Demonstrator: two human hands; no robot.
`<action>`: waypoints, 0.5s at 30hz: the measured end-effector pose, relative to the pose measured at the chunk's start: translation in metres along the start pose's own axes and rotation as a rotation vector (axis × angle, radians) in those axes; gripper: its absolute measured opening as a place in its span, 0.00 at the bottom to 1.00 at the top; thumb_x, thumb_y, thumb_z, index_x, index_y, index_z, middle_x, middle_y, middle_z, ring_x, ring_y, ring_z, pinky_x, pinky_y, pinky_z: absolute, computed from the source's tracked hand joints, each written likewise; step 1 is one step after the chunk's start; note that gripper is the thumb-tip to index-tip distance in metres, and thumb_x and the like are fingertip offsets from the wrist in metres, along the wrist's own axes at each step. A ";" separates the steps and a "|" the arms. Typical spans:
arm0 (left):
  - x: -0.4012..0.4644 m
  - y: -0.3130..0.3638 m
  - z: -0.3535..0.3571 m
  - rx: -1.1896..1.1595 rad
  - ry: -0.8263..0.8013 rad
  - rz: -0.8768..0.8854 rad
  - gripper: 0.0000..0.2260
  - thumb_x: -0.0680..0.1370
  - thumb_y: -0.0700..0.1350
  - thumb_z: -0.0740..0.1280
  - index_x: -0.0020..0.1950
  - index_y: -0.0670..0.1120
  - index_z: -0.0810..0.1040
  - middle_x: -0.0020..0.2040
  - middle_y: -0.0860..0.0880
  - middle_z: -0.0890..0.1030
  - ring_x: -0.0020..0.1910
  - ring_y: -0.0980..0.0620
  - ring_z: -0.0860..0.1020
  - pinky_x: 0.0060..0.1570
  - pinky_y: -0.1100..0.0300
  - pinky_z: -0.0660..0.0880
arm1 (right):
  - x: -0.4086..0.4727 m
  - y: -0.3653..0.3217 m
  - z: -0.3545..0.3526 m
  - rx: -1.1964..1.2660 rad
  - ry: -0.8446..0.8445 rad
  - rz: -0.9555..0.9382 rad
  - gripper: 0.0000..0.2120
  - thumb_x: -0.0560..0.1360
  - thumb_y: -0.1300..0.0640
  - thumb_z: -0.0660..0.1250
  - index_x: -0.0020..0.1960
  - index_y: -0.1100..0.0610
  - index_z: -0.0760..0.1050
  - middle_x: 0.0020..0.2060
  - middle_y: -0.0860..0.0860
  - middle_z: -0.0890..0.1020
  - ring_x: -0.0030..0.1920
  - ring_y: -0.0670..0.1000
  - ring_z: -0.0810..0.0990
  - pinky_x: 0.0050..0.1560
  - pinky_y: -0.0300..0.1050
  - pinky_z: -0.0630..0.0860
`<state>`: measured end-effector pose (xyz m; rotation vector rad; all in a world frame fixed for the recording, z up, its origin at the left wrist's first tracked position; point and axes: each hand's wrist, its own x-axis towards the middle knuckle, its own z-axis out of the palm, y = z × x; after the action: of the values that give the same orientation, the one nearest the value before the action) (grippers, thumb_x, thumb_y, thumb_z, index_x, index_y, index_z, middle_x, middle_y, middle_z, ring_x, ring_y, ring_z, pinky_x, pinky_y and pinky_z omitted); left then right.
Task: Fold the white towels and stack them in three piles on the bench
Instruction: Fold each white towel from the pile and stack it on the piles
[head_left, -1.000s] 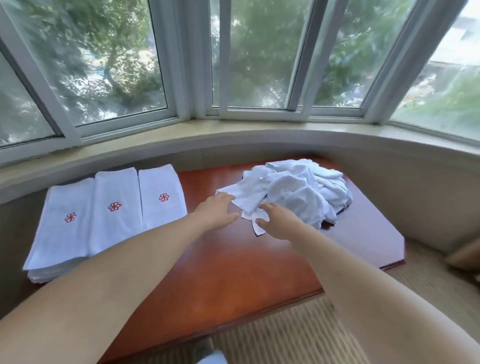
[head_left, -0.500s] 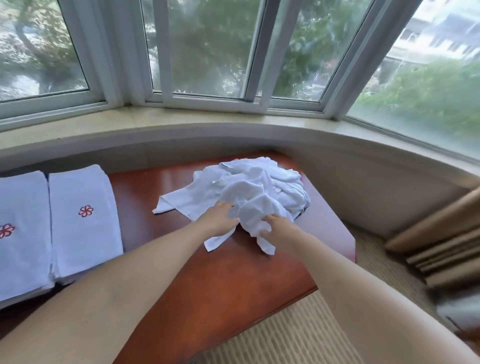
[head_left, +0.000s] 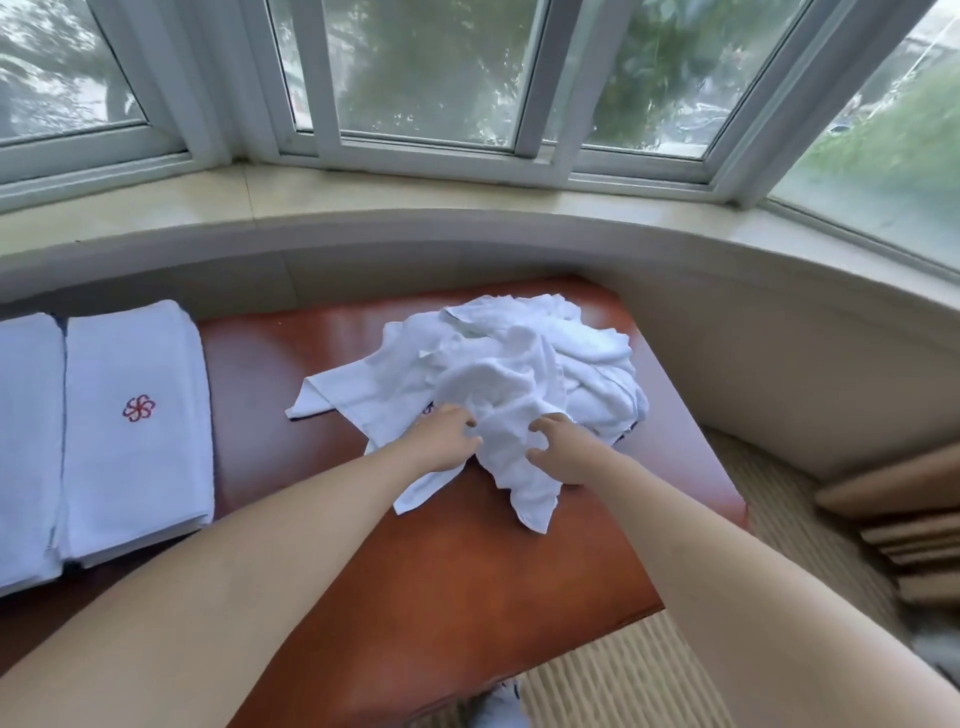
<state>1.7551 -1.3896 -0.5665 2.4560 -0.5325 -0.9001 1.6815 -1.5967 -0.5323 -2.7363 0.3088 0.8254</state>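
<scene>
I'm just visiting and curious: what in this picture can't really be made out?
- Head view: the leftmost folded pile is cut off by the frame's left edge.
- How many towels the crumpled heap holds: they overlap.
- The left hand hides most of a towel's red emblem.

The worktop (head_left: 467, 587) is reddish-brown wood with a glossy, smooth varnish that mirrors the window light. The heap (head_left: 524, 364) on it is white terry cloth, soft, matt and crumpled, with a thin dark edge line showing here and there. The folded piles (head_left: 135, 467) at the left are the same matt white cloth, lying flat, and the right one carries a red stitched flower emblem (head_left: 138, 409). The sill (head_left: 467, 195) at the far side looks like pale polished stone with a faint sheen. The window frames (head_left: 530, 78) are smooth white, painted or plastic. The floor (head_left: 623, 670) near the worktop is beige ribbed carpet, rough and matt.
</scene>
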 end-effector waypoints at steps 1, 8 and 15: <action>0.007 0.003 0.005 0.002 -0.005 -0.013 0.23 0.82 0.55 0.63 0.76 0.49 0.70 0.79 0.49 0.63 0.74 0.47 0.67 0.73 0.53 0.65 | 0.010 0.007 -0.001 -0.011 -0.011 -0.021 0.28 0.81 0.46 0.63 0.78 0.52 0.65 0.78 0.49 0.62 0.73 0.56 0.70 0.69 0.50 0.70; 0.053 0.028 0.045 -0.067 0.025 -0.115 0.31 0.82 0.49 0.65 0.82 0.48 0.57 0.82 0.47 0.59 0.69 0.45 0.74 0.56 0.59 0.70 | 0.081 0.053 -0.011 -0.026 -0.045 -0.151 0.35 0.79 0.56 0.64 0.82 0.50 0.54 0.75 0.54 0.65 0.62 0.60 0.78 0.52 0.50 0.77; 0.076 0.063 0.076 0.006 -0.015 -0.237 0.10 0.78 0.42 0.62 0.58 0.47 0.78 0.47 0.50 0.73 0.52 0.41 0.76 0.35 0.58 0.65 | 0.112 0.088 -0.001 -0.112 -0.269 -0.245 0.17 0.79 0.50 0.64 0.67 0.45 0.75 0.58 0.47 0.81 0.58 0.53 0.79 0.57 0.48 0.77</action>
<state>1.7454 -1.5012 -0.6209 2.5571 -0.2514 -1.0098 1.7490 -1.6935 -0.6120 -2.6447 -0.1277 1.1496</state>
